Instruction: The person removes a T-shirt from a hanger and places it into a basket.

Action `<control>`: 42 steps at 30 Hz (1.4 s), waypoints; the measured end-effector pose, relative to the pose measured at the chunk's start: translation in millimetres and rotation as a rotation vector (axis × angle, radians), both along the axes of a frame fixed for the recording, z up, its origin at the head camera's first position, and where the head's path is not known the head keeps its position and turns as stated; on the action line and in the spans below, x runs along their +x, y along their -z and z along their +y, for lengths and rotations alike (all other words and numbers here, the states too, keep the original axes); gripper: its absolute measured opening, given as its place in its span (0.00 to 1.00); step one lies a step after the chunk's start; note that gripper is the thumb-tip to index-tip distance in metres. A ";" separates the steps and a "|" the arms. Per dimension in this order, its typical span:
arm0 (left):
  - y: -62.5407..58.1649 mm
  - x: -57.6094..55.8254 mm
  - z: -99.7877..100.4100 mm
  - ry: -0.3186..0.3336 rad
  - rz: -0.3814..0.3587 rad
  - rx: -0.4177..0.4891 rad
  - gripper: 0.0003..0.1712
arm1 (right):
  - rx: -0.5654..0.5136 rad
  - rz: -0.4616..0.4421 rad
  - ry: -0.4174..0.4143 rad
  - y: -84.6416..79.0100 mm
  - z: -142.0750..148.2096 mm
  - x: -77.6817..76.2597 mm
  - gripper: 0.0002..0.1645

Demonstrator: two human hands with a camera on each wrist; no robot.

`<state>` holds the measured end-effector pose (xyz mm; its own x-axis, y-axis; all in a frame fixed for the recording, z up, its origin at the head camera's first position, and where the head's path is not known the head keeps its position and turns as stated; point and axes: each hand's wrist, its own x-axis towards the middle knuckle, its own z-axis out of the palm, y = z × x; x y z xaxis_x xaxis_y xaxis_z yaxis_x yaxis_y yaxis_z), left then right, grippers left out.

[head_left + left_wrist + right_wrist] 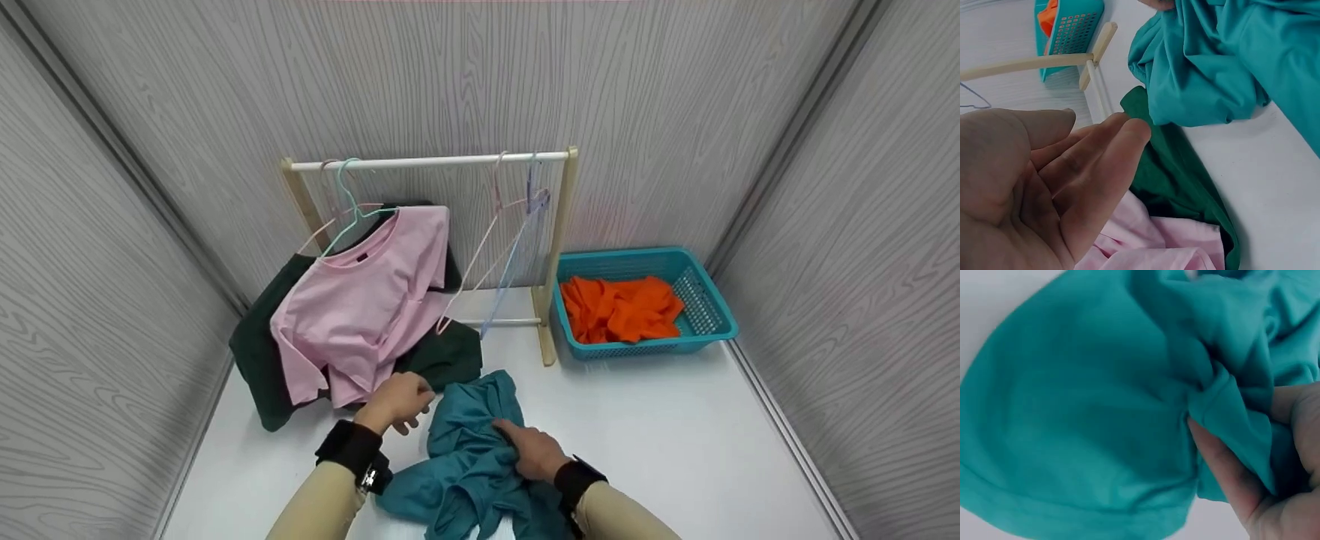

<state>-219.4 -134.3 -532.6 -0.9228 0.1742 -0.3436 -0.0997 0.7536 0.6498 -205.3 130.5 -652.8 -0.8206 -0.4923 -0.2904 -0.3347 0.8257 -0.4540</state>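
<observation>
The person's left hand [397,400] extends from a beige sleeve [319,502], palm turned inward, its fingers loosely bent and parted from the thumb, near a crumpled teal fabric garment [469,480]. The right hand [536,452] angles in opposite, pinching a fold of the garment between thumb and fingers. Bunched and deeply creased, the garment lies on the smooth white tabletop [675,427] between the forearms.

your wide black wristbands [348,445], your beige sleeves [321,502] just behind the wristbands, a small black box [377,471] with a silvery patch at your left wristband
</observation>
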 end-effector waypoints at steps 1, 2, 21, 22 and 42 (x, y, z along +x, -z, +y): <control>-0.5 -0.4 -0.2 -0.003 -0.003 0.002 0.13 | -0.009 0.009 0.001 -5.3 2.1 -2.1 0.34; -1.0 -0.8 -0.6 -0.005 -0.006 0.004 0.13 | -0.015 0.021 0.004 -11.0 4.4 -4.1 0.32; -7.6 -3.2 -5.0 -0.001 -0.023 -0.006 0.11 | -0.179 0.161 0.154 -146.2 83.8 -66.3 0.22; -7.6 -3.6 -4.7 0.001 -0.025 -0.004 0.11 | -0.186 0.144 0.149 -151.7 88.2 -69.3 0.21; -3.1 3.7 -6.7 -0.017 -0.067 0.027 0.13 | -0.120 0.247 0.360 -279.5 147.9 -114.2 0.30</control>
